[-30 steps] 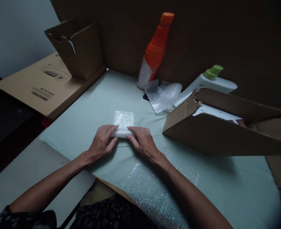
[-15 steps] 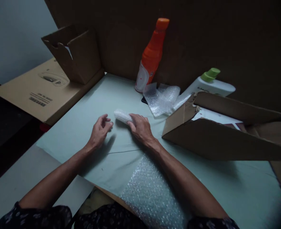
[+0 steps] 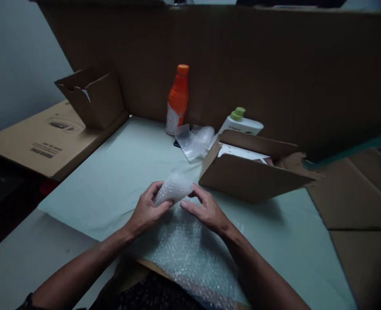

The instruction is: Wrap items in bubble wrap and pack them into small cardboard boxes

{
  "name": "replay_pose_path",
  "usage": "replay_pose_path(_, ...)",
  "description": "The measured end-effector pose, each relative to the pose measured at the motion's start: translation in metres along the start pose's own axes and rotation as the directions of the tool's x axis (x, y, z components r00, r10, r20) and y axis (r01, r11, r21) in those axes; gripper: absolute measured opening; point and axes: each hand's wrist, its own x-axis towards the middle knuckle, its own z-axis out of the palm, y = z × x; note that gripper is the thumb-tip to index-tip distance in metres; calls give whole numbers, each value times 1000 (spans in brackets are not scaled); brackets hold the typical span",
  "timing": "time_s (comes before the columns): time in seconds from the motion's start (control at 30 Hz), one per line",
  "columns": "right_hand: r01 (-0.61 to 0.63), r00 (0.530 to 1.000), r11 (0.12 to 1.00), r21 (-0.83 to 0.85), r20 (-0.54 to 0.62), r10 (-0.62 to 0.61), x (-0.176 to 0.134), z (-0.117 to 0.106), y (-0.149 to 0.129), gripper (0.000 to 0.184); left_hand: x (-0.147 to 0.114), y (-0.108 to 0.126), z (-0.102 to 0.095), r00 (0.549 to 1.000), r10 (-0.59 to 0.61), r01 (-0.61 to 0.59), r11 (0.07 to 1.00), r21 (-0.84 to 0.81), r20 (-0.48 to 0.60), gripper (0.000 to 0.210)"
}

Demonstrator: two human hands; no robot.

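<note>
Above the counter [image 3: 106, 181], we hold a bubble-wrap roll [image 3: 175, 187] in our curled left hand [image 3: 150, 209], likely to stop it unwinding, our right hand [image 3: 210, 211] half-open by its end, contact unclear.

Loads of shiny plastic, loads of dull cardboard
We've got a pimply, glinting bubble-wrap roll [image 3: 175, 187] mid-dial, sparkly plastic bubble-wrap sheet [image 3: 193, 254] at 6 o'clock. Orange bottle [image 3: 178, 95] at 12 looks smooth plastic to us; flat box [image 3: 25, 140] at 9, open carton [image 3: 251, 181] at 3: matt cardboard. Pale green cover [image 3: 119, 172] looks like creased cloth.
</note>
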Motion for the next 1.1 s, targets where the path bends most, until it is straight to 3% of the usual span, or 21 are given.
replay_pose_path(0.07,1,1000,1000,-6,-25,-1,-13,-17,-6,71,-7,8,7,996,31,-42,991,127,89,37)
replay_pose_path(0.13,-18,1000,999,-36,17,18,-23,-30,-11,78,-11,13,14,978,23,-60,983,173,205,36)
replay_pose_path(0.27,-82,984,996,-18,158,84,-39,-46,-12,47,-13,14,27,904,-95,61,994,95,416,35)
replay_pose_path(0.43,-143,979,989,42,151,136,-62,-67,-20,32,-4,8,41,776,-177,233,972,-14,605,50)
replay_pose_path(0.5,-157,985,987,31,82,154,-67,-90,-32,28,3,13,47,792,-97,178,981,-76,603,59)
replay_pose_path(0.57,-129,986,991,38,-101,132,-68,-127,-44,33,11,20,53,844,34,33,993,-114,535,64)
replay_pose_path(0.63,-91,929,996,-7,-361,83,-64,-172,-51,41,21,25,59,878,148,-137,989,-58,455,59)
replay_pose_path(0.7,-149,845,977,-154,-533,45,-56,-215,-53,46,31,21,66,885,233,-277,959,54,402,50)
replay_pose_path(0.77,-355,817,847,-396,-572,75,-48,-247,-53,39,42,5,74,881,301,-374,916,147,366,41)
replay_pose_path(0.83,-568,806,504,-651,-563,181,-40,-262,-54,30,52,-20,80,888,322,-402,891,212,328,35)
replay_pose_path(0.9,-617,779,170,-768,-566,269,-29,-262,-56,28,60,-45,83,902,310,-391,881,267,299,30)
replay_pose_path(0.93,-611,770,84,-788,-565,297,-23,-258,-57,30,63,-55,83,905,306,-391,873,291,296,28)
replay_pose_path(0.97,-602,764,49,-797,-558,322,-16,-253,-56,31,66,-63,83,903,309,-398,864,309,299,27)
replay_pose_path(1.1,-565,750,70,-822,-477,458,8,-240,-44,33,67,-73,82,888,338,-436,832,342,311,25)
